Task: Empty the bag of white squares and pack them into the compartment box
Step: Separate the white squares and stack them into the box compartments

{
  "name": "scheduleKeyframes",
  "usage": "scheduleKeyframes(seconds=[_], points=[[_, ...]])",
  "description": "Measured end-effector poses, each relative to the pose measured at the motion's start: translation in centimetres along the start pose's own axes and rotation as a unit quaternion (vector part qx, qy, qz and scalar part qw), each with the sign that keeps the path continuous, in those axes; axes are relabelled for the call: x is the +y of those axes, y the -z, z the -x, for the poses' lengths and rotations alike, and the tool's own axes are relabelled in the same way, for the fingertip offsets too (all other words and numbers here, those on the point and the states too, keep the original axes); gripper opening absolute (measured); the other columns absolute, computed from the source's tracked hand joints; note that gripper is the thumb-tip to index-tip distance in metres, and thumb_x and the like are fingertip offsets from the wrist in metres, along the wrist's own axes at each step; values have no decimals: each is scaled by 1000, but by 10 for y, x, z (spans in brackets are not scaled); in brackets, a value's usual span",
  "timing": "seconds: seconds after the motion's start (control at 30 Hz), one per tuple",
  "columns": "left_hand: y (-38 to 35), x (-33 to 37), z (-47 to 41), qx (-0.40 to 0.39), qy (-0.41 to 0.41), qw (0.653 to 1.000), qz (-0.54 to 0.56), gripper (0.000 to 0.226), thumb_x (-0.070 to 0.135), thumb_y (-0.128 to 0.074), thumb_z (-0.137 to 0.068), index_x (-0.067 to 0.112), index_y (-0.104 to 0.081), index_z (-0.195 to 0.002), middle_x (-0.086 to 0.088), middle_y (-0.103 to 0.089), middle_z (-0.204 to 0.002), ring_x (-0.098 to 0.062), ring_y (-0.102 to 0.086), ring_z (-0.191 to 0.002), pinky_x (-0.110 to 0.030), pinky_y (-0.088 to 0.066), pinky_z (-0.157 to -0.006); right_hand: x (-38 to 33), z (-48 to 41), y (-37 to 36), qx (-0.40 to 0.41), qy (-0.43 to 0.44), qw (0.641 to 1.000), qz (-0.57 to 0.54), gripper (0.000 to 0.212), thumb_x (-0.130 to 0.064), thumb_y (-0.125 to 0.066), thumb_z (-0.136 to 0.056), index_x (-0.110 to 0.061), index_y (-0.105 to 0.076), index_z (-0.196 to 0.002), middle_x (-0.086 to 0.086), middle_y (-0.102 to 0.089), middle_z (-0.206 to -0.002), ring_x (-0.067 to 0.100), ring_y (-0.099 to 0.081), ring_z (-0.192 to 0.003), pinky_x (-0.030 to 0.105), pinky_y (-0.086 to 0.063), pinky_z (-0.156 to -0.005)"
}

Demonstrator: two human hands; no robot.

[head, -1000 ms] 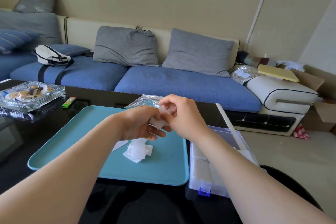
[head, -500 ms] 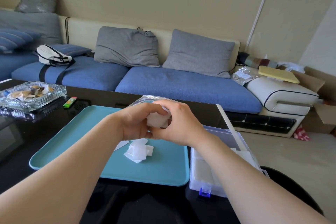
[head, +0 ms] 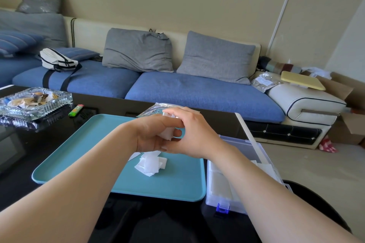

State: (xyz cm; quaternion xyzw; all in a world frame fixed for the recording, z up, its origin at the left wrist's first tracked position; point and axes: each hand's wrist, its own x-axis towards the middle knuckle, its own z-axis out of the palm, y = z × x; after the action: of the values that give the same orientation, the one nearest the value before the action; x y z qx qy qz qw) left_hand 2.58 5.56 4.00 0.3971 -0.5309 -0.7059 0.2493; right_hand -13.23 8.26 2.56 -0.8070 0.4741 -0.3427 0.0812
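A small wad of squares (head: 167,134) is held above the tray (head: 79,154), and a loose pile (head: 150,164) of more lies on the tray just beneath it. The bag (head: 153,110) lies at the tray's far edge, partly hidden behind the hands. The box (head: 221,185) stands open just right of the tray, with the right forearm crossing over it. An ashtray (head: 35,102) and a lighter (head: 76,110) sit well apart on the worktop (head: 17,156), to the left. The left hand (head: 147,134) and right hand (head: 194,134) both curl their fingers round the wad, touching each other.

left hand (head: 151,134) curled, gripping | right hand (head: 194,134) curled, pinching | hands touching
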Motion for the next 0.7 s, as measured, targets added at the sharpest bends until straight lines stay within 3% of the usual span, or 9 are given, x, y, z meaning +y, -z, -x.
scheduleKeyframes(seconds=[0.1,0.17,0.23,0.33,0.43,0.5,0.63,0.7], points=[[-2,1,1,10,-5,1000,2,13,11,-62,-98,10,-70,-108,-14,-71,-100,-29,-70,-93,-50,-57,-99,1,-1,0,2,-19,1000,-3,76,-20,-87,-72,-25,-61,-143,-9,-62,-132,9,-58,-121,20,-45,-102],[-3,0,1,7,-8,1000,4,16,11,-59,-100,9,-71,-111,-16,-74,-103,-30,-72,-97,-54,-51,-108,2,-1,-1,-24,-32,999,-5,85,-27,-89,-71,-28,-53,-149,-8,-56,-144,9,-52,-134,28,-45,-110],[-3,-1,0,10,-9,1000,-6,19,11,-59,-100,8,-69,-116,-16,-73,-103,-30,-72,-97,-57,-52,-107,4,-2,-4,-33,-28,999,3,81,-29,-86,-73,-31,-53,-147,-7,-57,-144,11,-49,-136,33,-45,-112],[-2,-2,0,4,-6,1000,-8,21,11,-65,-97,9,-69,-117,-14,-73,-102,-29,-72,-97,-52,-59,-97,5,-2,-4,-22,-40,999,4,67,-28,-83,-74,-32,-58,-136,-6,-60,-130,11,-53,-125,29,-48,-104],[0,-3,-4,18,1,1000,-4,27,15,-72,-90,9,-67,-116,-15,-62,-98,-26,-66,-91,-54,-57,-100,4,-2,-2,-16,-37,999,1,48,-32,-87,-67,-31,-63,-108,-9,-63,-109,9,-57,-105,26,-51,-88],[1,-2,-5,27,-2,1000,7,19,17,-70,-94,10,-68,-112,-13,-61,-95,-24,-66,-85,-50,-61,-94,4,-2,-2,2,-33,999,4,35,-30,-85,-70,-27,-62,-95,-12,-62,-97,7,-57,-94,23,-47,-80],[-3,-1,-2,32,-1,999,17,8,18,-65,-98,11,-65,-102,-8,-60,-76,-21,-64,-68,-45,-63,-84,3,0,3,15,-30,999,5,32,-32,-88,-72,-25,-63,-91,-15,-61,-91,7,-57,-91,17,-42,-77],[-2,-2,-2,12,-7,1000,15,14,18,-66,-99,10,-67,-110,-10,-65,-84,-22,-68,-76,-40,-63,-79,0,2,7,-3,-24,1000,-12,37,-33,-92,-68,-27,-65,-93,-14,-66,-95,7,-60,-94,18,-46,-78]])
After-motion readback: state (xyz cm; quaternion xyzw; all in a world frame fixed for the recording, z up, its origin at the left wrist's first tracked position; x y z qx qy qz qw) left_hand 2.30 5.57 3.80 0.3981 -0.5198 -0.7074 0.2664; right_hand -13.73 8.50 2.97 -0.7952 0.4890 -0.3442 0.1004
